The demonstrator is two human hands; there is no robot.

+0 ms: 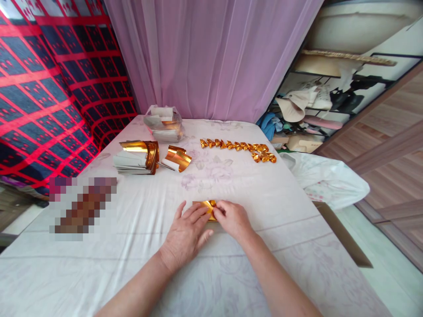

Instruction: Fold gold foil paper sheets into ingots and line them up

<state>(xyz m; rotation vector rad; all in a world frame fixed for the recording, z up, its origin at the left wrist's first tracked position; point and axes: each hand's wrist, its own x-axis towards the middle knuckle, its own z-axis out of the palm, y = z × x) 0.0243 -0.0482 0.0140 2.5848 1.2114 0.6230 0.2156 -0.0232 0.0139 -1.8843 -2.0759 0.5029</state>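
A sheet of gold foil paper [209, 205], partly folded, lies on the white floral tablecloth [238, 193] in front of me. My left hand [187, 233] rests flat on its left part, fingers spread. At the right end, my right hand [234, 217] pinches the foil's edge between thumb and bent fingers. Both hands hide part of the sheet. Beyond them, a row of small folded gold foil pieces [228, 145] runs toward the right, with a few more in a second short line below its right end.
A thick stack of gold and white paper [132, 160], a smaller curled stack [178, 158] and a clear plastic bag of paper [163, 123] stand at the back left. A blurred-out object [86, 207] lies left. Shelves [317, 97] and a white plastic bag [333, 178] border the right.
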